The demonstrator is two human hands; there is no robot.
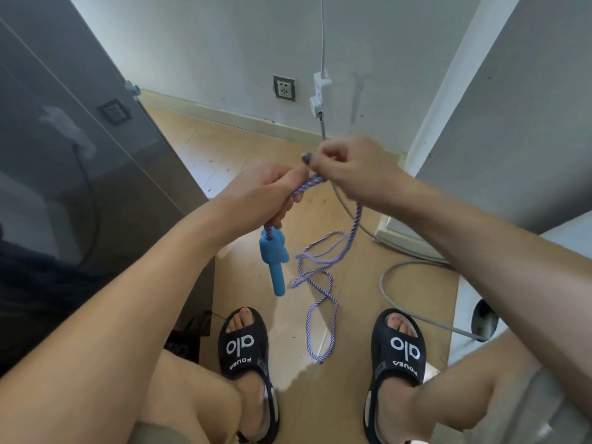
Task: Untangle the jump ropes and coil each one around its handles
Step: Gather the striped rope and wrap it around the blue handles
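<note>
While the person sits with both arms stretched forward, the left hand [262, 193] curls its fingers [288, 184] round the purple-and-white twisted jump rope [320, 283], gripping a doubled stretch of it. Just below those fingers the blue moulded plastic handle [275, 257] hangs from the rope, pointing down, clear of the floor. The right hand [355, 168] sits just beside the left, its fingers [330, 155] bent and pinching the same rope where it leaves the left fingers; the fingertips of the two hands nearly touch. From the right fingers the rope drops and runs into loose, crossing loops that lie on the light wooden floor [352, 363] below both hands, between the feet.

Each foot wears a black slide sandal, the left one [243, 344] and the right one [400, 347], with white lettering that reads "alo" and a smaller word under it, seen upside down, which I cannot read for certain. Beyond the right fingers a grey cable [413, 267] curves across the floor, and a white wall socket [284, 88] is set in the wall above the skirting.
</note>
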